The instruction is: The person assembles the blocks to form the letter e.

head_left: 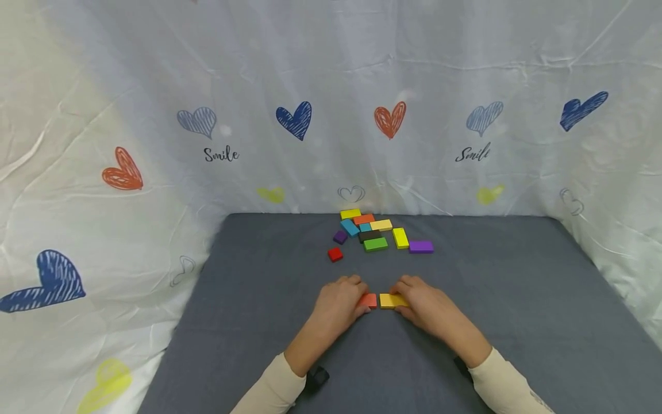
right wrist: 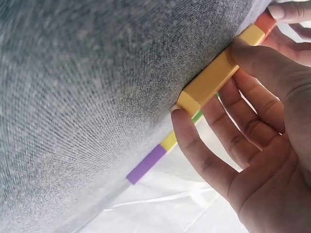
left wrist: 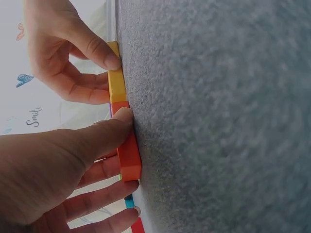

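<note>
On the grey cloth, my left hand (head_left: pixel 338 305) pinches an orange-red block (head_left: pixel 369 301) between thumb and fingers. Facing it, my right hand (head_left: pixel 426 305) grips a golden-yellow block (head_left: pixel 391 301) by its far and near sides. Both blocks lie flat, end toward end, with a narrow gap between them in the head view. In the left wrist view the thumb presses the near side of the orange-red block (left wrist: pixel 129 155). The right wrist view shows the golden-yellow block (right wrist: pixel 211 77) with thumb and fingers about it; the fingers partly cover both blocks.
Beyond the hands lies a loose group of blocks, among them a red one (head_left: pixel 335 254), a green one (head_left: pixel 376 244), a yellow one (head_left: pixel 400 238) and a purple one (head_left: pixel 421 247). A white curtain (head_left: pixel 331 161) printed with hearts hangs behind the table (head_left: pixel 258 276).
</note>
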`<state>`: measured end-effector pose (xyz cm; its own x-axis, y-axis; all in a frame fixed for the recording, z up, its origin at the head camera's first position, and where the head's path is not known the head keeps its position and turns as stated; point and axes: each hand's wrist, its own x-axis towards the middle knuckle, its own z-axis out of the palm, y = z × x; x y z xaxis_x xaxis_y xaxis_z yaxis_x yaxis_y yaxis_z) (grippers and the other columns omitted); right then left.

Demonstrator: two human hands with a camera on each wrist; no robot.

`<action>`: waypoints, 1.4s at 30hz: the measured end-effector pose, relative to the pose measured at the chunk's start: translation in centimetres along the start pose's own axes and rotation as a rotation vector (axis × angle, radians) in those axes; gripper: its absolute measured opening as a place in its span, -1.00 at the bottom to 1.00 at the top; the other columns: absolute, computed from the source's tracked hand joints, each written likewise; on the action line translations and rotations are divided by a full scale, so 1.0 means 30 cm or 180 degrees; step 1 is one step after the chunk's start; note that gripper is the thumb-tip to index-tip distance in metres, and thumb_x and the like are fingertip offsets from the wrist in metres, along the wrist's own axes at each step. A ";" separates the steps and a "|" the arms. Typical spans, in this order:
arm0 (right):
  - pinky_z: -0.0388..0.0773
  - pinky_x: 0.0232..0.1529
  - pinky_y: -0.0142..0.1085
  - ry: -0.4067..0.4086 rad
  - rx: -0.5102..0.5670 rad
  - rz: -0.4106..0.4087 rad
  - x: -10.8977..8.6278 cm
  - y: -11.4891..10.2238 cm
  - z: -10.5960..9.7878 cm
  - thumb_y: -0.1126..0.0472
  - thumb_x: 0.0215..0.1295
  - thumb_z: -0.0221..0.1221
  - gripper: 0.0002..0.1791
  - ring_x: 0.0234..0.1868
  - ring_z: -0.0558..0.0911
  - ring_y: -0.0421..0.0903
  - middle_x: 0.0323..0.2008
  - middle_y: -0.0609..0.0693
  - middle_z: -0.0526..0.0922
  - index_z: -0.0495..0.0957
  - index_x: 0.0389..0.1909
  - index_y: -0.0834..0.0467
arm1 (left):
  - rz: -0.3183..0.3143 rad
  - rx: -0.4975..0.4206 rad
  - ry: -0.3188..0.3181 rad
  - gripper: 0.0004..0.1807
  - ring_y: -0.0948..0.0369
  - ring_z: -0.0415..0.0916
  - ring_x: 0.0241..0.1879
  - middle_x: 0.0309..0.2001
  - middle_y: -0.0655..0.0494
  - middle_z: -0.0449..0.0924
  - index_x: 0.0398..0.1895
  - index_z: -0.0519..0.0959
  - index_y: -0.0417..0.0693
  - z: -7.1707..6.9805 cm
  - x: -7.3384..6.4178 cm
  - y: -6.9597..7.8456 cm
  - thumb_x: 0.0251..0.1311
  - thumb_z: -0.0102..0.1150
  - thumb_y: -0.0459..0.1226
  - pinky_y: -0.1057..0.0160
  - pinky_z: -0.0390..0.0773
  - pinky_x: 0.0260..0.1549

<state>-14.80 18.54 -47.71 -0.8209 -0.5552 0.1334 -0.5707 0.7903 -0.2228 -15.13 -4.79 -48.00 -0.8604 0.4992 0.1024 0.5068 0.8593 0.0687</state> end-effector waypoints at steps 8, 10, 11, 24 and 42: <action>0.65 -0.22 -0.21 0.0026 -0.0026 -0.0019 0.004 -0.006 0.007 0.19 0.22 0.54 -0.68 -0.17 0.53 -0.16 -0.17 -0.14 0.58 0.68 -0.06 0.07 | -0.0006 0.0054 0.0070 -0.63 0.23 0.49 -0.29 -0.23 0.25 0.58 -0.02 0.76 0.16 0.007 0.000 0.008 0.26 0.46 0.12 0.27 0.58 -0.38; 0.64 -0.23 -0.22 0.0029 -0.0039 -0.0022 0.004 -0.008 0.008 0.19 0.21 0.55 -0.68 -0.18 0.53 -0.16 -0.18 -0.14 0.58 0.68 -0.06 0.07 | -0.0003 0.0073 0.0063 -0.62 0.23 0.50 -0.28 -0.22 0.25 0.58 -0.02 0.76 0.16 0.008 0.001 0.011 0.26 0.45 0.13 0.26 0.60 -0.36; 0.63 -0.23 -0.22 0.0028 -0.0045 -0.0023 0.004 -0.009 0.008 0.19 0.21 0.55 -0.67 -0.18 0.53 -0.16 -0.18 -0.14 0.58 0.68 -0.06 0.07 | 0.0000 0.0082 0.0059 -0.62 0.23 0.50 -0.27 -0.21 0.25 0.58 -0.01 0.75 0.16 0.008 0.001 0.013 0.26 0.45 0.13 0.26 0.61 -0.35; 0.64 -0.23 -0.22 0.0055 -0.0066 -0.0004 0.005 -0.018 0.005 0.21 0.18 0.57 -0.65 -0.20 0.52 -0.16 -0.19 -0.13 0.58 0.68 -0.07 0.08 | -0.0048 0.0113 0.0040 -0.61 0.22 0.51 -0.22 -0.15 0.24 0.60 0.03 0.75 0.17 0.016 0.001 0.022 0.28 0.44 0.13 0.22 0.64 -0.28; 0.68 -0.14 -0.15 -0.0021 0.0073 0.0111 -0.004 -0.021 0.005 0.23 0.20 0.56 -0.65 -0.14 0.56 -0.13 -0.14 -0.08 0.62 0.70 -0.02 0.12 | -0.0384 0.0144 -0.0117 -0.11 0.13 0.39 0.43 0.52 0.09 0.37 0.60 0.37 0.27 -0.001 -0.170 0.185 0.29 0.18 0.40 0.01 0.53 0.23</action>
<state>-14.34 18.06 -47.72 -0.8402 -0.5291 0.1188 -0.5411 0.8031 -0.2494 -7.93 -2.57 -48.11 -0.9168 0.3948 0.0596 0.3971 0.9172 0.0333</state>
